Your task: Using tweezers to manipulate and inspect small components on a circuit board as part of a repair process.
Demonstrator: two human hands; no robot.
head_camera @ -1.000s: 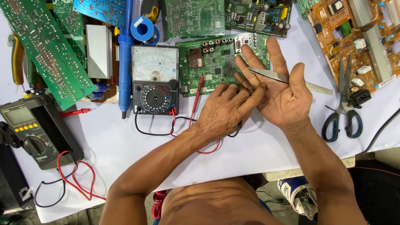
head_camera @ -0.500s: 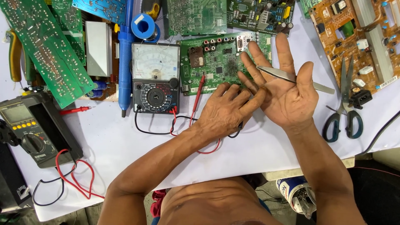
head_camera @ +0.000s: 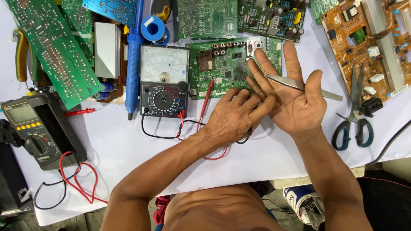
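While the right hand (head_camera: pixel 295 105) lies palm-up and open, metal tweezers (head_camera: pixel 299 85) rest across its fingers, and the left hand (head_camera: pixel 233 117) presses its fingertips into that palm. Behind both hands lies a green circuit board (head_camera: pixel 222 64); scissors (head_camera: pixel 355 111) sit right of them, an analog multimeter (head_camera: pixel 164 81) left.

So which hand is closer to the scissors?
Right. The right hand lies open, palm up, just left of the scissors; the left hand sits farther left, fingers touching the right palm.
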